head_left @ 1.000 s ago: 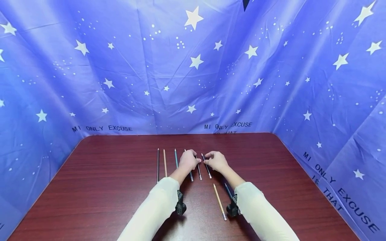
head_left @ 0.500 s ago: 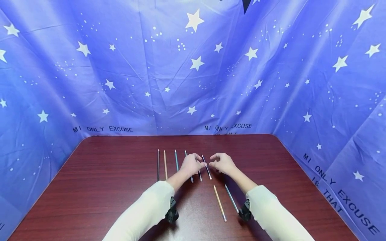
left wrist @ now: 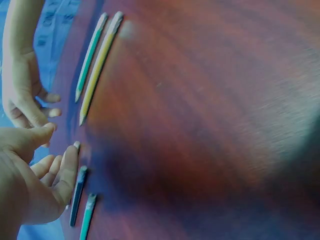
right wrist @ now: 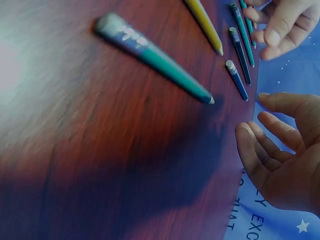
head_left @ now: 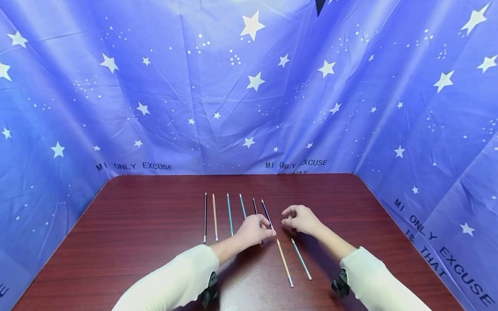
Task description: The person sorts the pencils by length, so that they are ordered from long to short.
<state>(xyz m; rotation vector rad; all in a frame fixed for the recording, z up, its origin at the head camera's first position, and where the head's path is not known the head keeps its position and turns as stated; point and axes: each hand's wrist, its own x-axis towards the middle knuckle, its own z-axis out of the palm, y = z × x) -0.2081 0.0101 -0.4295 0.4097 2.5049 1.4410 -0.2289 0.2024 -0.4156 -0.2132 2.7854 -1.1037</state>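
In the head view my left hand (head_left: 254,230) hovers over the lower part of the row, near the eraser end of a dark blue pencil (head_left: 266,211). Its thumb and fingers are apart in the left wrist view, pinching nothing. Partly under that hand lie a dark pencil (head_left: 254,205) and a blue pencil (head_left: 243,206). My right hand (head_left: 302,219) is to the right of the row, fingers loosely bent and holding nothing. Nearer the front lie a yellow pencil (head_left: 284,263) and a teal pencil (head_left: 301,260), both slanted; the teal one shows large in the right wrist view (right wrist: 165,70).
Further left in the row are a black pencil (head_left: 205,218), a tan pencil (head_left: 215,218) and another teal pencil (head_left: 230,216), roughly parallel. The dark red table (head_left: 116,242) reaches back to a blue star-printed curtain (head_left: 218,86).
My right hand has drawn away rightward and toward the front from the dark blue pencil. My left hand has come right and nearer, uncovering the pencil tips behind it.
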